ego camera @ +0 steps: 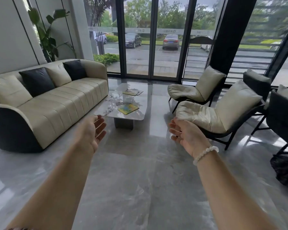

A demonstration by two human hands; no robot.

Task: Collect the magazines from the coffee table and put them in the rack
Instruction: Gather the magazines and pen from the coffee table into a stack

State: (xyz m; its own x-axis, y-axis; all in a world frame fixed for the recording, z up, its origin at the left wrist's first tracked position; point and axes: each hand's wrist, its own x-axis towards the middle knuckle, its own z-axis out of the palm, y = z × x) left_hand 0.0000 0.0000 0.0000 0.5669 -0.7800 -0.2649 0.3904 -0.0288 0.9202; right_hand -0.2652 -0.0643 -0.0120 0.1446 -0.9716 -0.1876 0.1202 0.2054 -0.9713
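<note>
A low glossy coffee table stands in the middle of the room, some way ahead of me. On its near end lies a yellow-green magazine. A pale magazine lies at mid-table and another magazine at the far end. A tall black wire rack stands against the window behind the armchairs. My left hand and my right hand are stretched out in front of me, palms facing each other, fingers apart and holding nothing. Both hands are well short of the table.
A long cream sofa with dark cushions runs along the left. Two cream armchairs stand on the right, with darker chairs behind them. A black bag lies on the floor at far right. Polished grey floor stretches between me and the table.
</note>
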